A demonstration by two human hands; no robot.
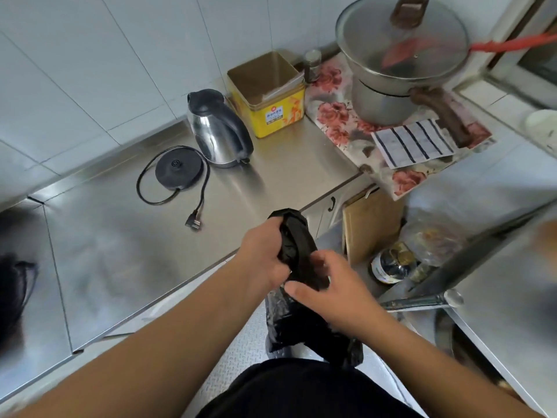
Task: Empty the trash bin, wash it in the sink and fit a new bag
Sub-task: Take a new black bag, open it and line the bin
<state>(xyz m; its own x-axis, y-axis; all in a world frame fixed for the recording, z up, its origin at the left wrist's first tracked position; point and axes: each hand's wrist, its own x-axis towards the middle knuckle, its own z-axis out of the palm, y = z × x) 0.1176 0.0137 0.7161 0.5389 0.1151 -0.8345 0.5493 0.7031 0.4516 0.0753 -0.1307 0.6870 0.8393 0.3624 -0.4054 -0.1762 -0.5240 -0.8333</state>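
Both bare forearms reaching forward, left hand (265, 251) curled round a bunched black plastic bag (297, 245), right hand (328, 289) pinching its lower part, thumb extended

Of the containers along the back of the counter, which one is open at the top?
The yellow tin, between the kettle and the lidded pot: its top is open, while the other two are covered.

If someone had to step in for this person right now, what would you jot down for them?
Left hand grips the top of a roll of black trash bags; right hand pinches it lower down, with one bag hanging loose below.
Both are held in front of the steel counter.
The bin and sink are not in view, so emptying and washing cannot be confirmed.
Left to do: separate one bag and fit it in the bin.
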